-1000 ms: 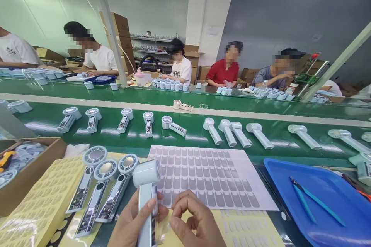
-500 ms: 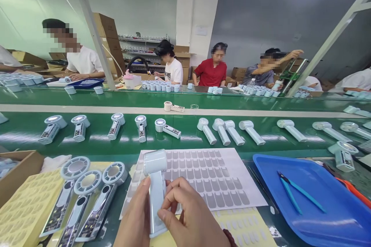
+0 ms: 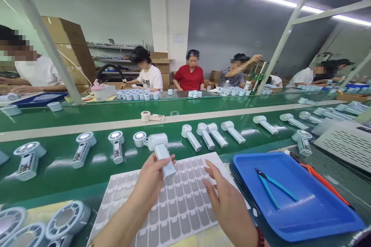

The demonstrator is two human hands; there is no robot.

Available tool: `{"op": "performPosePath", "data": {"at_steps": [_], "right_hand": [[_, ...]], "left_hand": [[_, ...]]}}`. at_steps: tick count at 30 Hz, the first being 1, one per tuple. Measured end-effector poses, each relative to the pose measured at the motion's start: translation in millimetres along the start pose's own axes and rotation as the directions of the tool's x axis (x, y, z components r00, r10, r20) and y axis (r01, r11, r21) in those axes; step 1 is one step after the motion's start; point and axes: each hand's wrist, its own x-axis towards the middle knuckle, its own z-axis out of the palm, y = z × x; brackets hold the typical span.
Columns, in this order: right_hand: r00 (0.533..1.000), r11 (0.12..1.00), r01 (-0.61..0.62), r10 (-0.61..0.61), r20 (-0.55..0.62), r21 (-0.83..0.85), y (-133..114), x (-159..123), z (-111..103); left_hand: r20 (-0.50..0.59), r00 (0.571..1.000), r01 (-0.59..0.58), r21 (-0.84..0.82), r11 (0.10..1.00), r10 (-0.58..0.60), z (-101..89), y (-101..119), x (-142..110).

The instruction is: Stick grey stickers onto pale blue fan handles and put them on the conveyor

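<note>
Scanning from the left edge of the frame, we see grey round fan housings (image 3: 62, 220) in the lower left corner, lying on yellow sheets. Above them, on the green conveyor belt (image 3: 87, 114), unfinished fans (image 3: 82, 148) with bare circuit boards lie in a row. In the upper left a person in a white shirt (image 3: 37, 73) sits behind a blue tray.

Near the centre, our left hand (image 3: 150, 181) is clenched around the handle of a pale blue handheld fan (image 3: 160, 150), holding it up over the near edge of the belt, head toward the belt, just above the top edge of the sticker sheet (image 3: 171, 204). That white sheet with rows of grey labels fills the lower middle.

Just right of it, our right hand (image 3: 226, 197) hovers over the sheet's right side, fingers spread and grasping nothing, apart from the fan.

On the belt beyond, finished fans (image 3: 214, 135) lie in a slanted row. In the lower right a blue tray (image 3: 304, 220) holds blue-handled cutters (image 3: 274, 187); an orange tool (image 3: 321, 179) lies just beyond its far rim. Across the belt, other workers (image 3: 189, 73) sit at the far side.
</note>
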Motion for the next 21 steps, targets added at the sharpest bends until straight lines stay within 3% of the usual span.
{"op": "performPosePath", "data": {"at_steps": [3,6,9,12,16,21], "right_hand": [[0.998,0.971,-0.057,0.064,0.02,-0.231,37.5,-6.9,-0.2],[0.998,0.955,-0.042,0.054,0.032,-0.292,58.8,-17.5,5.0],[0.999,0.945,0.009,0.009,0.053,-0.328,71.7,-25.2,13.1],[0.996,0.94,0.074,-0.054,0.071,-0.333,82.5,-28.8,19.5],[0.989,0.919,0.146,-0.135,0.058,-0.365,93.6,-27.4,24.4],[0.964,0.844,0.253,-0.261,0.048,-0.473,98.9,-19.8,29.6]], "left_hand": [[0.003,0.998,-0.063,0.07,0.996,0.063,26.9,-5.8,48.9],[-0.024,0.993,-0.107,0.14,0.984,0.111,49.1,-17.6,90.6],[-0.069,0.989,-0.12,0.178,0.977,0.134,61.7,-29.1,115.0],[-0.101,0.986,-0.11,0.184,0.977,0.13,63.1,-37.3,118.4],[-0.159,0.985,-0.041,0.143,0.989,0.064,50.1,-39.0,101.1],[-0.236,0.966,0.126,0.074,0.989,-0.106,23.3,-13.4,93.4]]}}
